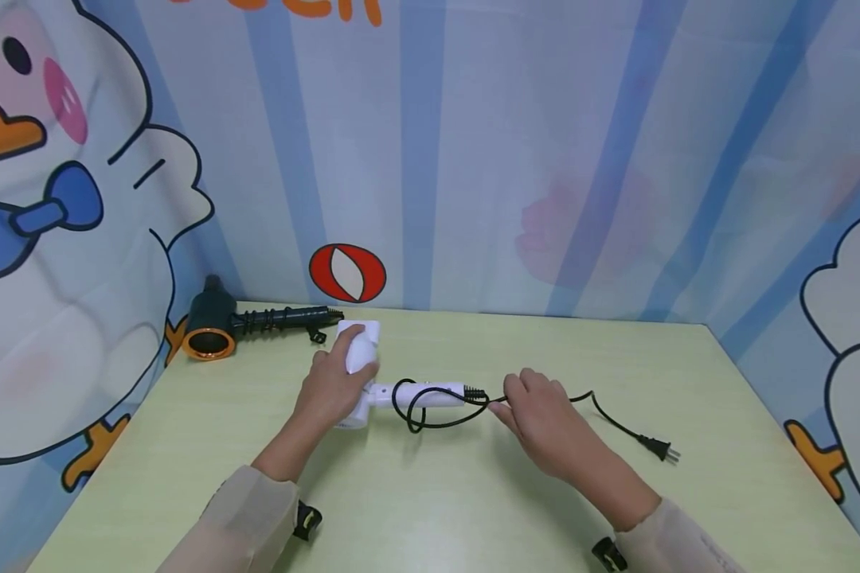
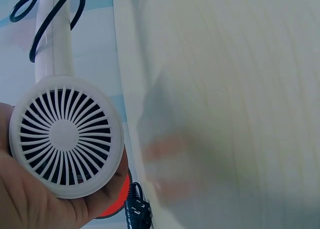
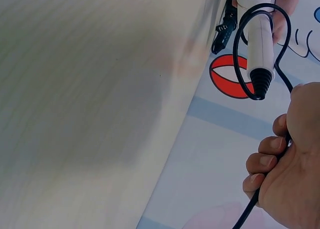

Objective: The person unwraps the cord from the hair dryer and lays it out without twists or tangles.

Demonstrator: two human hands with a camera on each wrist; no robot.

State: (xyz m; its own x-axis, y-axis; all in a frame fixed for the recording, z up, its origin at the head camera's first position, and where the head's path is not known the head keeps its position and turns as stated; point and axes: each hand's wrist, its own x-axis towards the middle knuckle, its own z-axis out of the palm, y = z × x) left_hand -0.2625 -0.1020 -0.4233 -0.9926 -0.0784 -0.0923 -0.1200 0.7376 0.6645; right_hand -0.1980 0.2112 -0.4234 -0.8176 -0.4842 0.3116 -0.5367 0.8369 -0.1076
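Nearby, at mid-left, lies a black hair dryer (image 1: 215,311). Below centre, the left hand (image 1: 334,386) grips a white hair dryer (image 1: 382,395), partly hiding it; the right hand (image 1: 545,420) clasps its power cord (image 3: 246,212), covering a stretch.

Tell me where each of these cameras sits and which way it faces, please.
Head: worn on the head, looking forward and down at the white hair dryer on the table; left hand, right hand and sleeves show.
Left wrist: worn there, facing the dryer's round grille; part of the left hand shows.
Right wrist: worn there, facing the black cord; the right hand shows, plus part of the left.
Shared: both wrist views show the dryer's handle.
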